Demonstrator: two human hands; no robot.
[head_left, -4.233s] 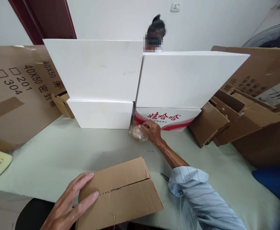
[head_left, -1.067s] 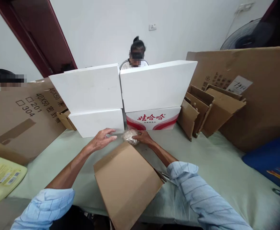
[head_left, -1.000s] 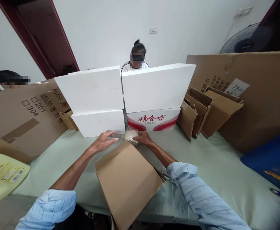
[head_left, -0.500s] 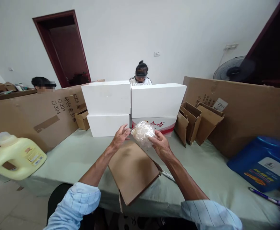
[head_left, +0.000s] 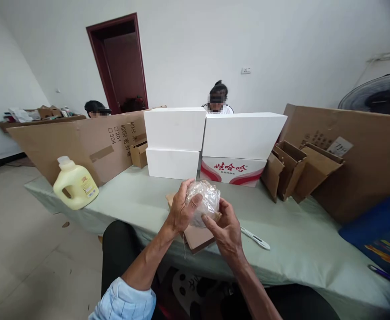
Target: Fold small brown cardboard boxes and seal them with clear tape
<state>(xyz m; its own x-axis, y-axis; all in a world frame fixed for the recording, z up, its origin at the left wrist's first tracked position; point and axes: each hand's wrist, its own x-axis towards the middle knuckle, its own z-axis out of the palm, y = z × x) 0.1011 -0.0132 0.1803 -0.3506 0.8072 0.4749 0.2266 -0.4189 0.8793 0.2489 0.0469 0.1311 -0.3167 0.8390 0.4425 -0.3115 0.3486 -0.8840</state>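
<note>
Between my hands is a round bundle of crumpled clear plastic film; what may be inside it cannot be made out. My left hand grips its left side, thumb across the front. On the right, my right hand holds its lower edge with thumb and fingers. Beneath the bundle a brown cardboard box lies on the table, mostly covered by my hands. A white, slim-handled tool, perhaps a cutter, rests just right of my right hand.
Stacked white boxes stand ahead, above a printed red-and-white carton. Cardboard panels flank the green-clothed table. A yellow jug is at left, open cardboard boxes and a blue container at right. Two people sit beyond.
My left hand has moved from beside the film bundle onto it, and both hands now hold it, lower and nearer. The view has turned left, uncovering more of the white tool.
</note>
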